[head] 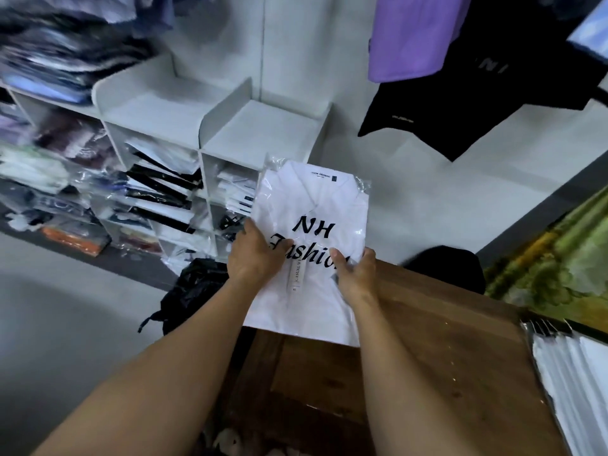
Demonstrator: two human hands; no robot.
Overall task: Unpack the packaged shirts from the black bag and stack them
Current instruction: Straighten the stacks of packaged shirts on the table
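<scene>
Now we hold one packaged shirt [309,205] in both hands, up over the far left corner of the tabletop [444,340]. Our left hand [253,255] grips its left side, fingers [252,229] curled on the plastic. Our right hand [353,274] pinches its right side, thumb [339,258] on top. The shirt is white with big black letters. The black bag [194,291] sits on the floor, just beside the tabletop's left edge. More white packed shirts [575,383] lie at the tabletop's right edge.
</scene>
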